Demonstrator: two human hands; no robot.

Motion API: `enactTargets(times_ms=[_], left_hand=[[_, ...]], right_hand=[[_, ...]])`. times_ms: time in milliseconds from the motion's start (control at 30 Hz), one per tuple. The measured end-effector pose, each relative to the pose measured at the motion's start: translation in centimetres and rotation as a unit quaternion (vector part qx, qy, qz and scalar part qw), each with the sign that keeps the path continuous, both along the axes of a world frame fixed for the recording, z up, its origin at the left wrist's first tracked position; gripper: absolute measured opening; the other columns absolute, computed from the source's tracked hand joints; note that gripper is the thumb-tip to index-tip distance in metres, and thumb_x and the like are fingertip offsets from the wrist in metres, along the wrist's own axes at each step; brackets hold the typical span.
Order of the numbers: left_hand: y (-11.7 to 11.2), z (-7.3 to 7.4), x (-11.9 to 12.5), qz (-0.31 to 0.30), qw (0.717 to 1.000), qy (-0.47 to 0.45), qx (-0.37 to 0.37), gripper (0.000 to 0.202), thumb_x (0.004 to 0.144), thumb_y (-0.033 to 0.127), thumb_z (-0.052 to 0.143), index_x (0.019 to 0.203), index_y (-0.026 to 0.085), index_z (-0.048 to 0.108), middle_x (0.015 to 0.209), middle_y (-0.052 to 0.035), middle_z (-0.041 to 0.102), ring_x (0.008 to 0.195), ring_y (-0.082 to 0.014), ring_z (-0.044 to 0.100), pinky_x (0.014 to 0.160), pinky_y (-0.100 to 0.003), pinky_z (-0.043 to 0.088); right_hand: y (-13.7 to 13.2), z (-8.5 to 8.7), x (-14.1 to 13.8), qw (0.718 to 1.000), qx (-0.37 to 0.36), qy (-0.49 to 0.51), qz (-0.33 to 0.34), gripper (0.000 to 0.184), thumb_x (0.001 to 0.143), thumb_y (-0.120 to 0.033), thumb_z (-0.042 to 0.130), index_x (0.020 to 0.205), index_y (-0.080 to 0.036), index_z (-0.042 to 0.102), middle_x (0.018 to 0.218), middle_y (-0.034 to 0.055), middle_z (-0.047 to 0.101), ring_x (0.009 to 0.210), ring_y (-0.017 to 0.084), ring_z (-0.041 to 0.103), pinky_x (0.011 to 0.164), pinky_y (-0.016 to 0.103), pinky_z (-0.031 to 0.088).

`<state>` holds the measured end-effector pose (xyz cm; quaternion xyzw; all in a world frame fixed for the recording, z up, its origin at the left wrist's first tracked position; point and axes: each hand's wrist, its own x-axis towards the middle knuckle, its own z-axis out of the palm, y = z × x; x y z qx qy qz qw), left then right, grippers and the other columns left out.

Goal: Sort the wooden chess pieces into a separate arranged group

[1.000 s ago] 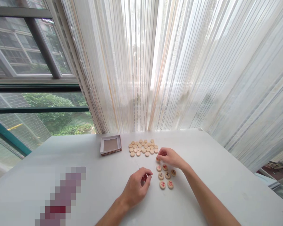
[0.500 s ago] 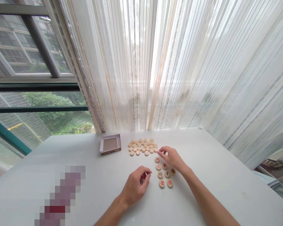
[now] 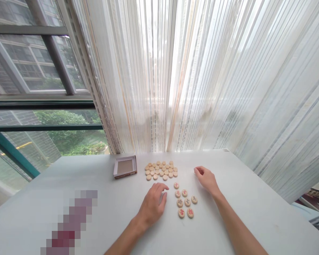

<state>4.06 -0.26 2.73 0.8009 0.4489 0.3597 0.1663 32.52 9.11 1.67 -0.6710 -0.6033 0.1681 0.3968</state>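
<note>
My left hand [image 3: 152, 203] hovers over the table left of the face-up pieces, thumb and fingers apart, nothing between them. To the right of the pieces, my right hand [image 3: 206, 180] is closed with fingertips curled together; whether something is inside is hidden. Between the hands lie several round wooden Chinese chess pieces with characters up: red ones such as the 相 piece [image 3: 190, 213] and black ones such as the 将 piece [image 3: 180, 202]. Beyond them sits a cluster of blank-side-up chess pieces [image 3: 161, 173] in uneven rows.
A shallow open box [image 3: 125, 175] stands left of the cluster on the white table [image 3: 117, 205]. A blurred pixel patch [image 3: 69, 226] covers the table's left front. Striped sheer curtains [image 3: 159, 88] hang along the far edge, beside a window at left.
My right hand has moved right, away from the cluster and the face-up pieces. The fingers of my left hand have spread a little. The view has tilted slightly upward.
</note>
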Motion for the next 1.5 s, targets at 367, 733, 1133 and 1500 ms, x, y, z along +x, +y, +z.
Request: enactTargets(times_ms=[367, 733, 1133, 1500], left_hand=[[8.0, -0.1, 0.0, 0.026, 0.980, 0.193, 0.034, 0.050, 0.096, 0.044, 0.052, 0.143, 0.029, 0.046, 0.154, -0.0061, 0.044, 0.144, -0.0318, 0.031, 0.119, -0.055, 0.020], [12.3, -0.9, -0.2, 0.019, 0.974, 0.224, -0.005, 0.061, 0.095, 0.065, 0.039, 0.146, 0.032, 0.045, 0.158, -0.0059, 0.040, 0.146, -0.0347, 0.028, 0.119, -0.059, 0.012], [14.5, -0.8, 2.0, -0.055, 0.964, 0.262, -0.001, 0.061, 0.096, 0.064, 0.036, 0.147, 0.032, 0.044, 0.159, -0.0036, 0.037, 0.147, -0.0289, 0.029, 0.120, -0.051, 0.013], [13.4, 0.4, 2.5, -0.104, 0.959, 0.262, 0.010, 0.046, 0.098, 0.053, 0.044, 0.142, 0.041, 0.048, 0.161, 0.0009, 0.034, 0.147, -0.0302, 0.029, 0.119, -0.055, 0.014]], right_hand=[[-0.2, -1.3, -0.4, 0.998, 0.034, 0.050, -0.034, 0.036, 0.085, -0.051, 0.049, 0.084, -0.022, 0.071, 0.073, 0.0054, 0.075, 0.072, 0.025, 0.068, 0.071, 0.034, 0.047], [0.0, -1.2, -0.3, 0.996, 0.036, 0.077, -0.023, 0.036, 0.088, -0.051, 0.049, 0.085, -0.022, 0.069, 0.071, 0.0034, 0.073, 0.069, 0.024, 0.069, 0.068, 0.031, 0.047], [-0.1, -1.3, -0.4, 0.993, 0.044, 0.105, -0.029, 0.036, 0.087, -0.053, 0.050, 0.084, -0.023, 0.068, 0.066, 0.0023, 0.070, 0.069, 0.025, 0.069, 0.068, 0.032, 0.048], [0.0, -1.5, -0.4, 0.994, 0.042, 0.102, -0.026, 0.035, 0.089, -0.052, 0.049, 0.085, -0.023, 0.069, 0.068, 0.0026, 0.071, 0.069, 0.024, 0.069, 0.067, 0.032, 0.049]])
